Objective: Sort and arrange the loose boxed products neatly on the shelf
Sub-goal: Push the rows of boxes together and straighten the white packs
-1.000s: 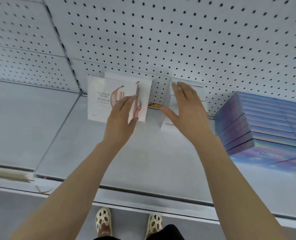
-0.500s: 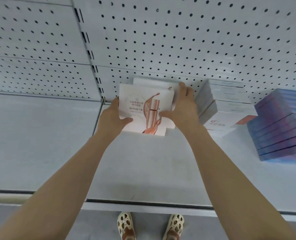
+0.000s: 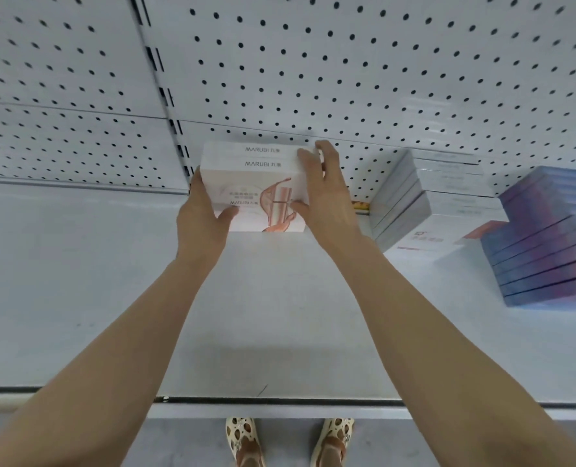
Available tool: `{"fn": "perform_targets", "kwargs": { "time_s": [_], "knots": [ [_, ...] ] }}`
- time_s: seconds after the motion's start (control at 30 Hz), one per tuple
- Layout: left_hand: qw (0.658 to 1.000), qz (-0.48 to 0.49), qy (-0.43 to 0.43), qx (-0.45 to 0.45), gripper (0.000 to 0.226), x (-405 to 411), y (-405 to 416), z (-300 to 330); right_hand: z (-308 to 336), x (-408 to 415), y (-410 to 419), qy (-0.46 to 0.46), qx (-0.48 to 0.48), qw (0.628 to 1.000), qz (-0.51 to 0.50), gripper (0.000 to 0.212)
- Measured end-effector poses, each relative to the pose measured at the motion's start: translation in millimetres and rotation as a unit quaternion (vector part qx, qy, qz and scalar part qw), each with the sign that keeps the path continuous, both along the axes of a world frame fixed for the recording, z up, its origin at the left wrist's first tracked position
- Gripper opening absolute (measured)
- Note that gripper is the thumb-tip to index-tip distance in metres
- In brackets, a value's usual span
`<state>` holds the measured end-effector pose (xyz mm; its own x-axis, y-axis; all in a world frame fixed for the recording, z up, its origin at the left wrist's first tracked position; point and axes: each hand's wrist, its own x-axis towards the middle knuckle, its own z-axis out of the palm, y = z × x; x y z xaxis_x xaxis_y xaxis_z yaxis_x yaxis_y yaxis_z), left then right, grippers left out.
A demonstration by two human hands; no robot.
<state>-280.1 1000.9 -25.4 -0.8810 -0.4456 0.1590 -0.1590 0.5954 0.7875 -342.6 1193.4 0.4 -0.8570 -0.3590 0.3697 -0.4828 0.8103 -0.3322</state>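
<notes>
White pegboard (image 3: 380, 79) backs the grey shelf (image 3: 279, 315). Two white Marubi boxes (image 3: 252, 183) stand at its rear, faces aligned. The left hand (image 3: 200, 219) grasps their left edge and the right hand (image 3: 323, 193) grasps the right edge and top, apparently squaring them together. A grey box stack (image 3: 424, 203) and a purple box stack (image 3: 549, 237) sit to the right.

hidden: right edge of white boxes (image 3: 256, 183) behind right hand (image 3: 327, 203) | cut off: blue stack (image 3: 545, 244) at right frame edge | unreadable: small print on grey stack (image 3: 428, 203) right of boxes
</notes>
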Motion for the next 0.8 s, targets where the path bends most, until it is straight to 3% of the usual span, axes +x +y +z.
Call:
{"fn": "perform_targets", "kwargs": {
  "time_s": [0.2,0.43,0.63,0.8],
  "knots": [
    [1.000,0.004,-0.002,-0.029,0.074,-27.6,-6.3,2.3,-5.4,-12.1,-15.3,0.051,0.036,0.997,-0.037,0.084],
    [0.998,-0.006,-0.016,-0.057,0.074,-40.6,-11.9,3.4,-4.5,-15.1,-16.0,0.050,0.050,0.997,-0.027,0.083],
    [0.999,-0.006,0.019,-0.044,0.097,-29.8,-7.6,11.9,3.0,-9.0,-11.5,0.100,0.080,0.991,-0.023,0.077],
    [0.999,-0.014,0.015,-0.026,0.082,-29.0,-7.5,13.8,-3.0,-12.6,-18.1,0.149,0.056,0.987,-0.023,0.063]
  ]
}}
